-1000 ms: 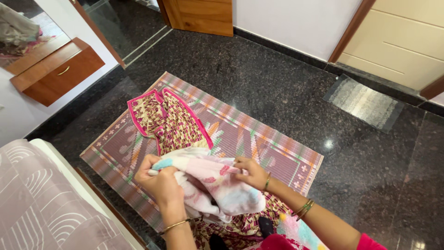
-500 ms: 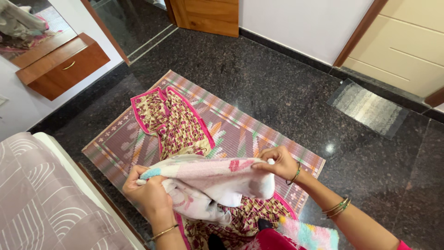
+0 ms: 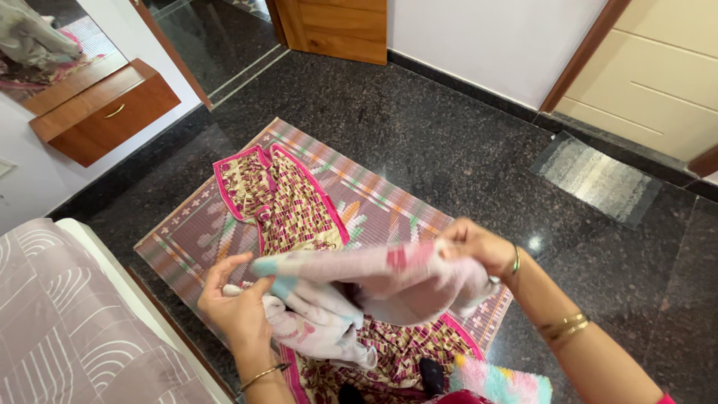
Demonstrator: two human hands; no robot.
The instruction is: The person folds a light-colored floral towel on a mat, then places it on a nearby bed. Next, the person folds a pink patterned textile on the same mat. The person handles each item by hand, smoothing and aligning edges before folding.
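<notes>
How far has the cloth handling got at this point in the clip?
Already laid out: a patterned garment with pink borders lies spread flat on the striped mat. In hand: a pale pink printed cloth is stretched between the left hand and the right hand, bunched and hanging loose, not yet flat or folded. Left: this cloth, plus a fluffy pastel item at the frame's bottom edge.

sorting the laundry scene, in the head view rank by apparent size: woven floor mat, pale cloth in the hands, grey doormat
1. woven floor mat, largest.
2. pale cloth, held by both hands; nearness to the camera enlarges it.
3. grey doormat, smallest, though farthest away.
</notes>
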